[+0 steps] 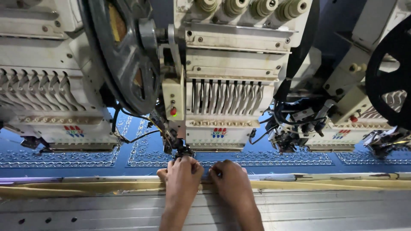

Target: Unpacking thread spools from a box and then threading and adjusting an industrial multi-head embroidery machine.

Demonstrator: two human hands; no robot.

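Observation:
My left hand [182,177] and my right hand [230,179] reach side by side over the frame rail [325,176] onto blue fabric [265,155] stitched with silver patterns. My left fingertips are right at the small black sequin device [183,150] below the middle embroidery head [222,102]. My right fingers are curled and pinch at the fabric edge; what they hold is too small to tell. Both hands touch near the needle area.
Another embroidery head [51,98] stands at the left and a third [342,119] at the right. A dark reel [124,51] hangs left of the middle head; a black wheel [391,81] is far right. A ribbed metal table [321,211] lies below.

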